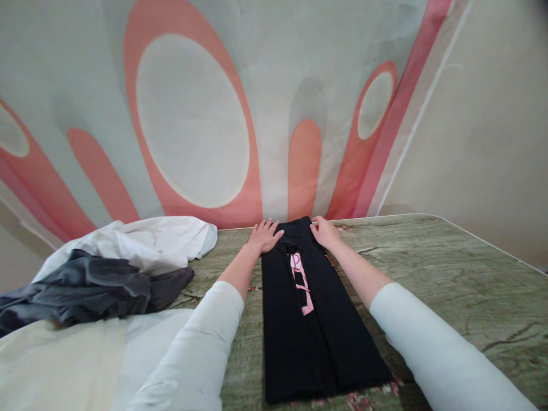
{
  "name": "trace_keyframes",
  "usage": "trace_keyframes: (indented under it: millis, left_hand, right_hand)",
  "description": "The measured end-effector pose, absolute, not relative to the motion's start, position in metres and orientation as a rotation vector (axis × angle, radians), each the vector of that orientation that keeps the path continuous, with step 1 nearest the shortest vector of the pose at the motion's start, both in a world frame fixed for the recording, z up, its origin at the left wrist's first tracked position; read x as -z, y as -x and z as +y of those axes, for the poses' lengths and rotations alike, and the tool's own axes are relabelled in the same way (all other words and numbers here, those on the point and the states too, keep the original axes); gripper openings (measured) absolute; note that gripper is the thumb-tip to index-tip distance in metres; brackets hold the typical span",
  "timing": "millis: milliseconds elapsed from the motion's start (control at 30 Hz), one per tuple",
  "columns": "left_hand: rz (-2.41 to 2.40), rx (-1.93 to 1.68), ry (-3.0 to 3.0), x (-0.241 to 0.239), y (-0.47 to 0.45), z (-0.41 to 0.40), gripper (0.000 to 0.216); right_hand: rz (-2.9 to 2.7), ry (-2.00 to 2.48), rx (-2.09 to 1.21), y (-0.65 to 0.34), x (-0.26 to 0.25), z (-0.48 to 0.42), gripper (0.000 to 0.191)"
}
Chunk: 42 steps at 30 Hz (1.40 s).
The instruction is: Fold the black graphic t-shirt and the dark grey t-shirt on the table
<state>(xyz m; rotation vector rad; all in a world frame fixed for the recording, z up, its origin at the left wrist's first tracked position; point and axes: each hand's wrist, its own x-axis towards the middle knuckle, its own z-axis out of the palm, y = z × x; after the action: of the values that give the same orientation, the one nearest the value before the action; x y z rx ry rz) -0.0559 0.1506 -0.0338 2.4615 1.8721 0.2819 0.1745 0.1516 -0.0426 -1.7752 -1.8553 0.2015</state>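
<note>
A black garment (pixel 317 319) with a pink print lies folded lengthwise into a long strip on the green marbled table (pixel 454 274). My left hand (pixel 265 234) rests flat with fingers spread at the strip's far left corner. At the far right corner my right hand (pixel 324 231) has its fingers curled against the cloth's edge; whether they pinch it is unclear. Both arms wear white sleeves.
A heap of clothes sits at the left: a white piece (pixel 149 240) on a dark grey one (pixel 89 288), with pale cloth (pixel 77 365) in front. A sheet with orange ovals (pixel 192 114) hangs behind the table. The table's right edge runs diagonally.
</note>
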Motion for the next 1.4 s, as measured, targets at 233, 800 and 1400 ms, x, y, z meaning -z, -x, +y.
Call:
trace_keyframes:
  millis: [233, 800, 1400]
  left_hand:
    - [2.028, -0.669, -2.333, 0.015, 0.042, 0.127, 0.037]
    - [2.267, -0.675, -2.052, 0.019, 0.016, 0.107, 0.044]
    - [2.200, -0.759, -2.072, 0.026, 0.026, 0.109, 0.038]
  right_hand:
    - [-1.926, 1.688, -0.013, -0.175, 0.024, 0.105, 0.026]
    - [-2.217, 1.637, -0.533, -0.155, -0.008, -0.113, 0.031]
    - [-2.254, 1.634, -0.426, -0.156, -0.001, -0.111, 0.036]
